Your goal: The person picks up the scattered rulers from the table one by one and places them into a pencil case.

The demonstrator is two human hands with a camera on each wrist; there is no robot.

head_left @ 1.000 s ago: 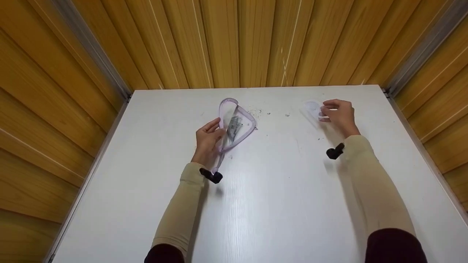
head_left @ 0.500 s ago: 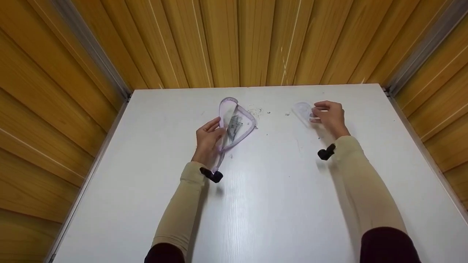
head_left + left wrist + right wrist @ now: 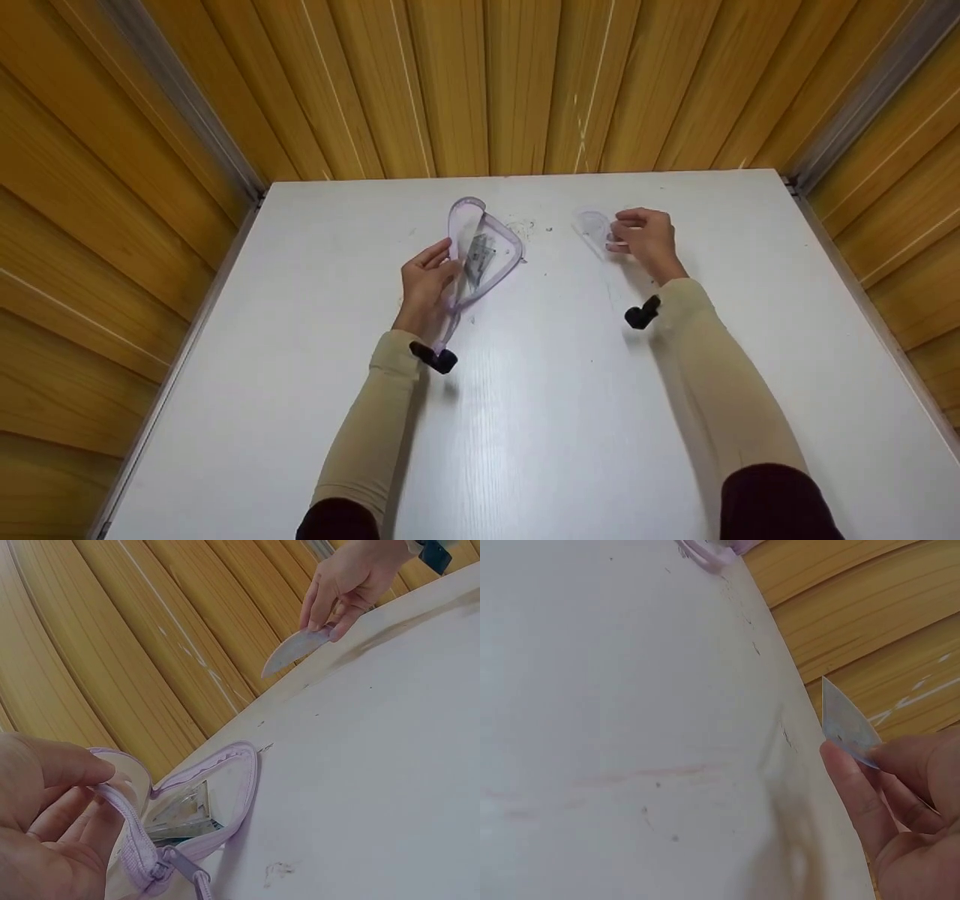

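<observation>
My left hand pinches the lilac-edged mouth of a clear zip pencil case, which gapes wide on the table. Inside it lies a clear set square with dark and greenish parts; the zip pull hangs near the fingers in the left wrist view. Off to the right of the case, my right hand holds a clear protractor between thumb and fingers. Its rounded edge and pointed corner stick out past the fingertips, raised above the table in the left wrist view.
The white tabletop bears small dark specks and smudges around the case. Yellow wood-look panels rise along its back and both sides. A black camera mount sits on each wrist.
My right hand has moved left with the protractor, closer to the pencil case. The left hand keeps its hold on the case and stays in place.
</observation>
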